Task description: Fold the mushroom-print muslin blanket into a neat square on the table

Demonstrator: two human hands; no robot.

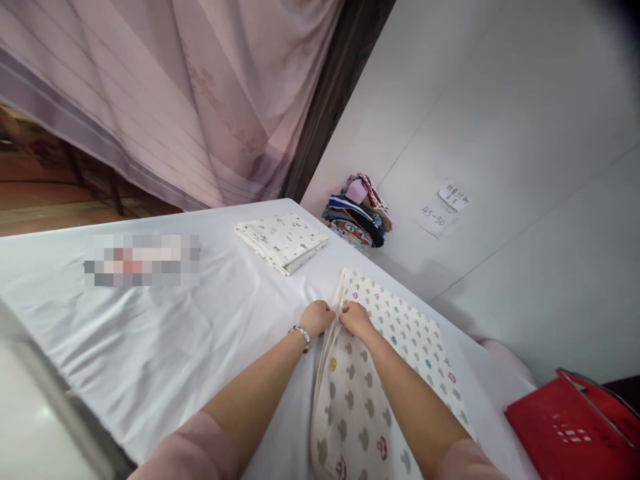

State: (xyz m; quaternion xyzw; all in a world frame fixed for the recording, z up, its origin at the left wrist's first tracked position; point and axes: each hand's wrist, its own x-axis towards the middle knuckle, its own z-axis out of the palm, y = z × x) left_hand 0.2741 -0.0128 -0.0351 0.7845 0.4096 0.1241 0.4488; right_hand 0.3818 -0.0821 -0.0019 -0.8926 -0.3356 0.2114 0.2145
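Note:
A cream cloth printed with grey and coloured mushrooms (400, 340) lies on the white-covered table (165, 340), stretching from the middle toward me. My left hand (316, 317), with a bracelet on its wrist, is closed in a pinch on the cloth's left edge. My right hand (356, 317) is closed on the same edge right beside it, the two hands almost touching. A second cloth (283, 241), white with small prints, lies folded into a neat square farther back on the table, apart from both hands.
A heap of mixed coloured fabrics (357, 213) is piled against the white wall at the table's far corner. Two paper notes (443, 207) are stuck on the wall. A red plastic basket (580, 427) stands at the lower right. Pink curtains (175, 100) hang behind.

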